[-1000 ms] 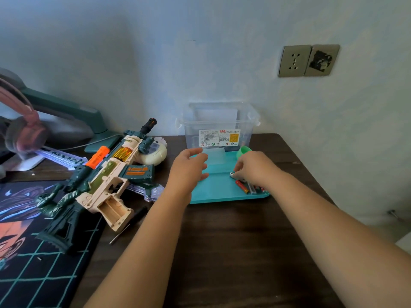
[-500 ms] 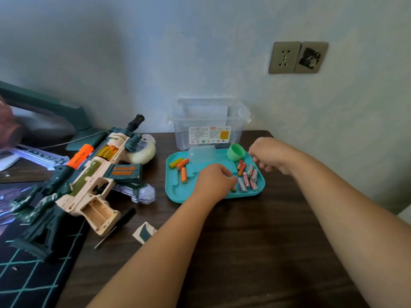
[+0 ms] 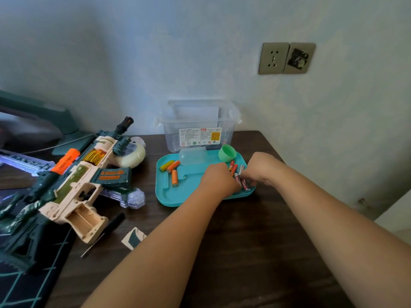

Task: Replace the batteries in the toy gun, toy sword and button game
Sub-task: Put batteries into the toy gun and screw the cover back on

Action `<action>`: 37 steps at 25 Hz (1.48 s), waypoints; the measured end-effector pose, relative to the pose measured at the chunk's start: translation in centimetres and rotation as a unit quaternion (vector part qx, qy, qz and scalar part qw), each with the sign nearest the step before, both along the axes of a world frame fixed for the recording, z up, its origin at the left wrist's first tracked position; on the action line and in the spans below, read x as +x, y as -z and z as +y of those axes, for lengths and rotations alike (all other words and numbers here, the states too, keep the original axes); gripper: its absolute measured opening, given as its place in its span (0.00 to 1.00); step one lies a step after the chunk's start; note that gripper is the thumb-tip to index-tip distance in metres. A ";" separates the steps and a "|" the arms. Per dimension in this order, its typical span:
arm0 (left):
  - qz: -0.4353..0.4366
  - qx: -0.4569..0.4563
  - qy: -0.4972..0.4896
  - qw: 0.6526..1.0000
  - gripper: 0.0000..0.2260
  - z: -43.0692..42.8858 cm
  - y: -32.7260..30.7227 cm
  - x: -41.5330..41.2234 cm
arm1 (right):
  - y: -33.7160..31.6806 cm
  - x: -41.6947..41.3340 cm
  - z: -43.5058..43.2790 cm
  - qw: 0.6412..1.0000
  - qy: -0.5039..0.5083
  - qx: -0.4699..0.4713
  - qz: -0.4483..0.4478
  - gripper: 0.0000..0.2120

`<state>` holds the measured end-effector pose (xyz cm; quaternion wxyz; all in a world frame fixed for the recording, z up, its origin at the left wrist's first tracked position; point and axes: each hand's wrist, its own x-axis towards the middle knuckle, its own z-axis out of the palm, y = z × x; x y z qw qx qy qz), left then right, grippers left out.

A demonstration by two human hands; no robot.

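The toy gun (image 3: 73, 185) lies at the left with its battery bay (image 3: 84, 221) open and empty. Under the gun lies the clear toy sword (image 3: 131, 196), and the cream button game (image 3: 133, 155) sits behind it. A teal tray (image 3: 173, 196) holds three orange batteries (image 3: 172, 167) on its left side and several red and silver batteries (image 3: 233, 168) on its right. My left hand (image 3: 219, 178) curls over the red batteries, with its fingertips hidden. My right hand (image 3: 260, 167) reaches in from the right and pinches one of them.
A clear plastic box (image 3: 198, 130) stands against the wall behind the tray. A green cup (image 3: 226, 152) and a small clear lid (image 3: 192, 155) sit on the tray's far side. A screwdriver (image 3: 106, 230) and a loose battery cover (image 3: 133, 237) lie near the gun. The table's right edge is close by.
My left hand crossed from the tray's far left to the red batteries on its right side. My right hand lifted away as a fist, then came back down onto the batteries.
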<state>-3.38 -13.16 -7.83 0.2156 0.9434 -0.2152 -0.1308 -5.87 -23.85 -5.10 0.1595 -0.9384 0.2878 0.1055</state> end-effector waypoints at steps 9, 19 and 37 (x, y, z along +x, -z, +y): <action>0.258 -0.245 -0.141 0.924 0.15 1.6 -1.3 0.4 | -1.9 -3.5 -1.5 0.821 0.222 0.483 -0.209 0.09; 0.266 -0.499 -0.152 0.811 0.16 5.6 -2.0 -1.3 | -1.1 -4.4 2.0 0.744 0.145 0.627 -0.179 0.14; 0.093 -0.609 -0.451 0.646 0.01 23.4 -0.6 -6.7 | 0.6 -1.3 20.9 0.902 -0.230 0.354 -0.087 0.13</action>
